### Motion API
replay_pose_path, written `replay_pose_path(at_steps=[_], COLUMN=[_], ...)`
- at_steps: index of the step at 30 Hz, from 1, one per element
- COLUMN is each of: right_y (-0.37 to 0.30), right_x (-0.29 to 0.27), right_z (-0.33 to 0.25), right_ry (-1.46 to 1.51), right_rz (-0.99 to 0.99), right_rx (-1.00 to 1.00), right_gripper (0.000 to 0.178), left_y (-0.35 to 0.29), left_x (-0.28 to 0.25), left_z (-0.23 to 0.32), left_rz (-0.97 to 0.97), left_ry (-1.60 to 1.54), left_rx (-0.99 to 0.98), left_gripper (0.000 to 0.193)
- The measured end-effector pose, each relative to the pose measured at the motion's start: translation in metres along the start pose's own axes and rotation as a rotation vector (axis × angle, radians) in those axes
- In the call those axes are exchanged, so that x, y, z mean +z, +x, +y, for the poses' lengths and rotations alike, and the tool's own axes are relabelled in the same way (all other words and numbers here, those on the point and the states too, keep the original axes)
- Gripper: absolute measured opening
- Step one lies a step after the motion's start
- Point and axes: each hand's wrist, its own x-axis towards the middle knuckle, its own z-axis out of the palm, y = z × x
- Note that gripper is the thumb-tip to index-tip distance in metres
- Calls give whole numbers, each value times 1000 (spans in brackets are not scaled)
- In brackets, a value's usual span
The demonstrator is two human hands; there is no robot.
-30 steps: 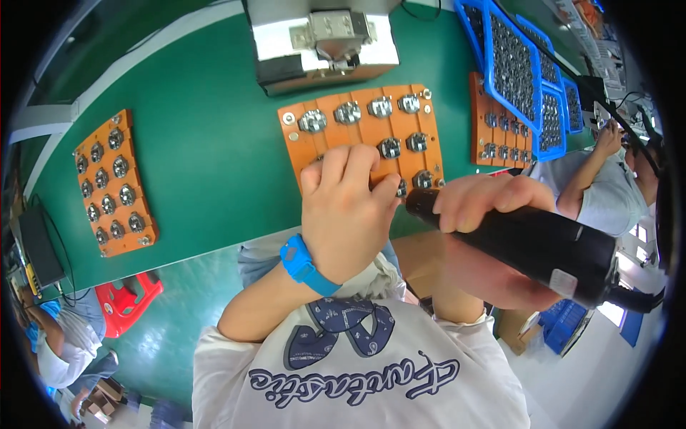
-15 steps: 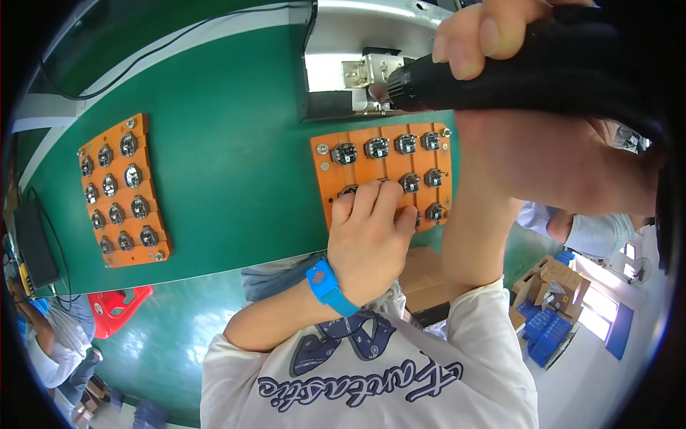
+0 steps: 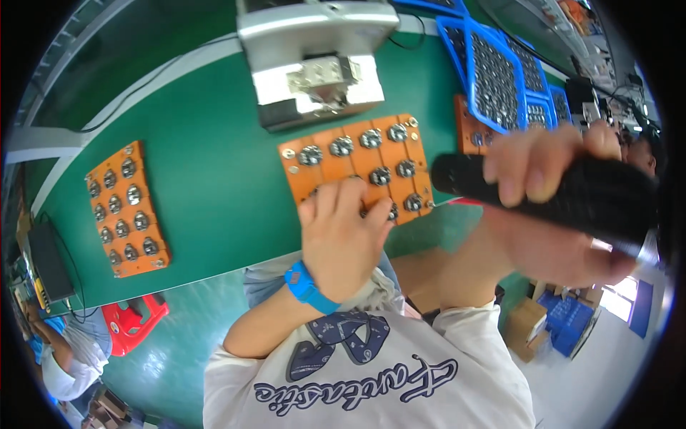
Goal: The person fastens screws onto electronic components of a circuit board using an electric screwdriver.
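Observation:
In front of me on the green table [image 3: 207,193] lies an orange tray [image 3: 325,174] holding rows of small round black-and-metal parts [image 3: 342,146]. My left hand [image 3: 341,239] rests on the tray's near side, thumb apart from the bent fingers; the fingertips are at the parts, partly hidden. My right hand [image 3: 539,239], slightly blurred, is wrapped round a black electric screwdriver [image 3: 461,176]. It is held nearly level, its nose pointing left beside the tray's right edge. The tip cannot be made out.
Behind the tray stands a silver metal screw feeder [image 3: 314,32]. To the left lies another orange tray [image 3: 147,196] with similar parts. Blue trays [image 3: 469,71] full of small parts sit at the far right, above a further orange tray [image 3: 466,123]. A red stool [image 3: 146,325] stands below the table.
My right hand has drawn the screwdriver away from the feeder, toward me and to the right. The view has shifted, showing the blue trays. My left hand stays on the tray.

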Motion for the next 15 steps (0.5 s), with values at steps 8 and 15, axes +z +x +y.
replay_pose_path(at_steps=[8, 15], right_y=[-85, -96], right_x=[-16, -22], right_z=[2, 14], right_ry=[-96, 65], right_rz=[229, 246], right_rx=[-87, 26], right_gripper=[98, 98], left_y=[13, 22], left_x=[1, 12], left_z=[10, 27], left_rz=[-80, -114], left_ry=[4, 15], left_rx=[63, 79], left_gripper=[54, 54])
